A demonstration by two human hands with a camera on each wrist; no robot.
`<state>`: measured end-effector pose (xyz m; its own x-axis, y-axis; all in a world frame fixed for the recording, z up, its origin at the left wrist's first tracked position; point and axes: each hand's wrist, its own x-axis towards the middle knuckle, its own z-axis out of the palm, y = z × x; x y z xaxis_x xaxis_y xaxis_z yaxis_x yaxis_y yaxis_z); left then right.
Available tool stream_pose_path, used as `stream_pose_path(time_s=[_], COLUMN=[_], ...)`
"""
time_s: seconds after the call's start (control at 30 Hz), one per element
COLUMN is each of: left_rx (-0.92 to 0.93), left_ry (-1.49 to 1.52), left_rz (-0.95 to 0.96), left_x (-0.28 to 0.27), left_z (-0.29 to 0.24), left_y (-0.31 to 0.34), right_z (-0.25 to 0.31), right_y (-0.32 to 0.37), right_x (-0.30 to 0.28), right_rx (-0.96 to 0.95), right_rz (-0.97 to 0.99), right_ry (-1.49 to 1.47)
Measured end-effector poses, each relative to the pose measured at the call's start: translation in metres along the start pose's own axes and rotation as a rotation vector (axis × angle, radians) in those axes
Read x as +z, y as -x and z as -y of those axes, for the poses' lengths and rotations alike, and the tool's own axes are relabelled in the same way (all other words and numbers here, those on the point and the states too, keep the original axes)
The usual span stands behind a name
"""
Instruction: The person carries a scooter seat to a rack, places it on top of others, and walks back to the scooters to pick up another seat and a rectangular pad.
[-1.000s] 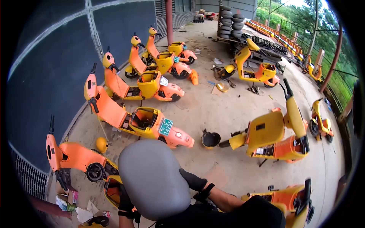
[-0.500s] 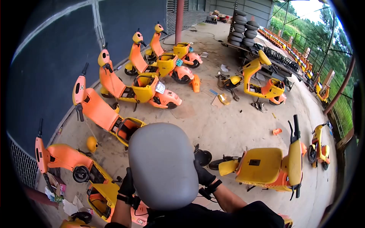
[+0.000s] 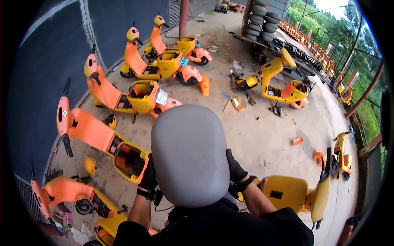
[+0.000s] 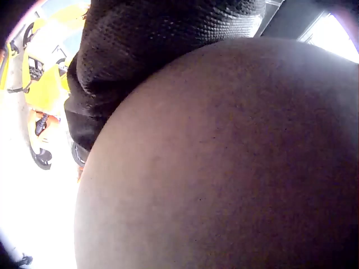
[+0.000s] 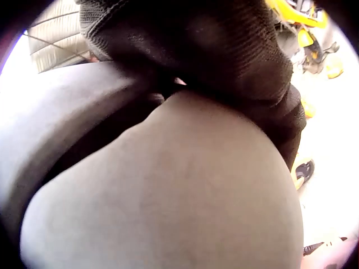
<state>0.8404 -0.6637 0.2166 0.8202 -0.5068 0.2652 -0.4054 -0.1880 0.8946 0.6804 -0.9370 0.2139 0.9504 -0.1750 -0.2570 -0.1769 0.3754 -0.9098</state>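
A large, smooth grey padded piece shaped like a seat (image 3: 189, 156) is held up in front of the person's chest. The black-gloved left hand (image 3: 149, 174) grips its left side, and the gloved right hand (image 3: 237, 167) grips its right side. In the left wrist view the rounded surface of the grey piece (image 4: 224, 162) fills most of the picture, with the left glove (image 4: 134, 50) against its edge. The right wrist view has the right glove (image 5: 219, 56) over the edge of the grey piece (image 5: 185, 190). Most fingertips are hidden.
Several orange and yellow scooters stand at the left, one open scooter body (image 3: 131, 160) being close by. A yellow scooter (image 3: 285, 192) is near at right, another (image 3: 283, 88) farther back. Stacked tyres (image 3: 255, 20) rest beyond; loose parts (image 3: 238, 103) lie on the floor.
The grey piece has moved up and rightward in the head view, with both hands still holding its sides. The surrounding scooters have shifted in the picture as the head view turned.
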Motion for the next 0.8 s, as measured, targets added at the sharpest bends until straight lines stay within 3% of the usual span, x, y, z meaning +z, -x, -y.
stream_pose_path(time_s=[0.13,0.17,0.2,0.27,0.3,0.33,0.37,0.4,0.47,0.5,0.53,0.57,0.63,0.67,0.73,0.8], left_rx=[-0.069,-0.168,-0.176,-0.129,-0.173,-0.268,-0.322,-0.364,-0.439,-0.503,-0.569,-0.548,-0.729,-0.737,-0.390,-0.327], left_ry=[0.012,0.266,0.267,0.148,0.106,0.313,0.387,0.464,0.553,0.694,0.835,0.842,0.760,0.762,0.420,0.398], left_rz=[0.036,-0.031,-0.032,-0.119,-0.207,-0.218,-0.211,-0.207,-0.210,-0.214,-0.210,-0.229,-0.353,-0.352,-0.209,-0.164], left_x=[0.012,0.019,0.024,0.034,0.044,0.052,0.058,0.066,0.087,0.100,0.116,0.135,0.164,0.176,0.201,0.221], left_z=[-0.012,-0.004,0.001,0.009,0.005,0.017,0.043,0.066,0.083,0.101,0.115,0.116,0.099,0.087,0.053,0.060], left_y=[-0.052,-0.064,-0.073,-0.098,-0.110,-0.125,-0.139,-0.155,-0.198,-0.223,-0.250,-0.282,-0.337,-0.363,-0.405,-0.446], right_z=[0.031,0.060,0.077,0.023,-0.015,0.005,0.029,-0.011,-0.011,-0.002,0.018,0.054,0.105,0.111,0.159,0.210], right_y=[-0.058,-0.061,-0.068,-0.134,-0.175,-0.196,-0.198,-0.244,-0.299,-0.325,-0.347,-0.360,-0.386,-0.405,-0.421,-0.434], right_x=[-0.019,-0.005,-0.001,-0.059,-0.091,-0.084,-0.084,-0.120,-0.166,-0.185,-0.199,-0.206,-0.233,-0.256,-0.283,-0.292], right_rx=[-0.159,-0.044,0.071,0.059,-0.215,-0.495,-0.185,-0.268,-0.298,-0.101,0.103,0.139,0.254,0.156,0.179,0.031], right_rz=[-0.029,-0.063,-0.095,-0.038,-0.019,0.010,0.012,0.183,0.158,0.157,0.153,0.141,0.146,0.114,0.078,0.038], right_ry=[0.220,0.201,0.183,0.188,0.409,0.623,0.333,0.147,0.497,0.309,0.121,0.063,-0.106,0.001,0.140,0.340])
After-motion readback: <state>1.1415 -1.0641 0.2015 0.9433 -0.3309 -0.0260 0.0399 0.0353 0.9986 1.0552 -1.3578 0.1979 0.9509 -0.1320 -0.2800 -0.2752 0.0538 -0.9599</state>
